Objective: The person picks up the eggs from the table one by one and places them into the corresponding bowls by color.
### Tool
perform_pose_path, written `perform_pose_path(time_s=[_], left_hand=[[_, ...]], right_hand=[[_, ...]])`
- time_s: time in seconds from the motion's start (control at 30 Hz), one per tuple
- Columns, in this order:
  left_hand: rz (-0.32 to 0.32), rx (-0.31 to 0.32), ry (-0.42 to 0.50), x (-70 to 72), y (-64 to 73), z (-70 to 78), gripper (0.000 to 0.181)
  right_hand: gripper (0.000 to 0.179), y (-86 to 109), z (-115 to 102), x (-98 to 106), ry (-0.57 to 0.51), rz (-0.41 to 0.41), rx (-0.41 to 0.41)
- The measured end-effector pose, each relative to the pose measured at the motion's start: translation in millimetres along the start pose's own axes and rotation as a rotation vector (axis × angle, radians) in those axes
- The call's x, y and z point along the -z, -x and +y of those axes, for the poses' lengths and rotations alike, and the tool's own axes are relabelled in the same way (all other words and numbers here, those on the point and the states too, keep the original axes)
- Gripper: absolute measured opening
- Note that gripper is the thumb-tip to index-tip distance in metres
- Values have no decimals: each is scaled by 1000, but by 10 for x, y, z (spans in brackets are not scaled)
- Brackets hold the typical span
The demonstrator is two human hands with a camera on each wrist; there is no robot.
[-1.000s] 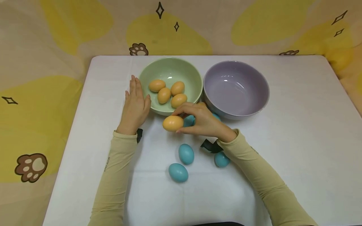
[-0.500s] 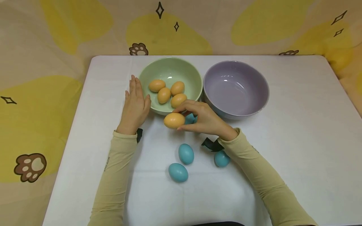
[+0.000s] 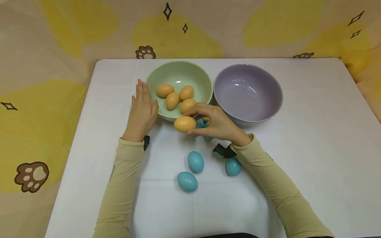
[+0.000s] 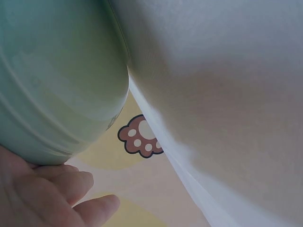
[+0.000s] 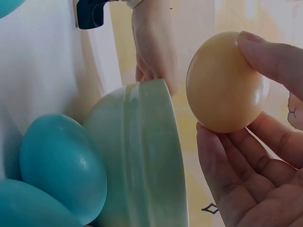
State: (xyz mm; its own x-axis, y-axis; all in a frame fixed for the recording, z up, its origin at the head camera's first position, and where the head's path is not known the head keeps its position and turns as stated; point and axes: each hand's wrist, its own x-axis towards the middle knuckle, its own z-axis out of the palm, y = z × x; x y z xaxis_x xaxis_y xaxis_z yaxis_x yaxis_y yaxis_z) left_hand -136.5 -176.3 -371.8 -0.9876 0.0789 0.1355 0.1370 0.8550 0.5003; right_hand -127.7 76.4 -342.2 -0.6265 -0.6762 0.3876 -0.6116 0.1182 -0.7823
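Note:
In the head view, my right hand (image 3: 216,123) pinches a yellow-orange egg (image 3: 184,124) between thumb and fingers, just in front of the green bowl (image 3: 181,71). The right wrist view has the same egg (image 5: 227,85) raised above the table, apart from the bowl. My left hand (image 3: 141,110) rests with straight fingers along the left side of the green bowl. Several orange eggs (image 3: 172,100) lie inside that bowl. Blue eggs (image 5: 64,165) sit close beside the bowl under my right hand, which partly hides them in the head view.
To the right of the green bowl stands a purple bowl (image 3: 248,96) with nothing in it. Nearer to me lie loose blue eggs: one central (image 3: 195,162), one front egg (image 3: 187,181) and one egg beside my right sleeve (image 3: 233,166). A white cloth (image 3: 312,138) covers the table.
The right hand has moved slightly away from me and to the right, carrying the orange egg. More of the blue eggs beneath it shows. The left hand has stayed against the green bowl.

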Motion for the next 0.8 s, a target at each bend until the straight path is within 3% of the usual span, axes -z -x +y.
perform_pose_path(time_s=[0.8], left_hand=[[-1,-2,-11,10,-1,-18,66]], right_hand=[[44,-115,37,68,4,94,-16]])
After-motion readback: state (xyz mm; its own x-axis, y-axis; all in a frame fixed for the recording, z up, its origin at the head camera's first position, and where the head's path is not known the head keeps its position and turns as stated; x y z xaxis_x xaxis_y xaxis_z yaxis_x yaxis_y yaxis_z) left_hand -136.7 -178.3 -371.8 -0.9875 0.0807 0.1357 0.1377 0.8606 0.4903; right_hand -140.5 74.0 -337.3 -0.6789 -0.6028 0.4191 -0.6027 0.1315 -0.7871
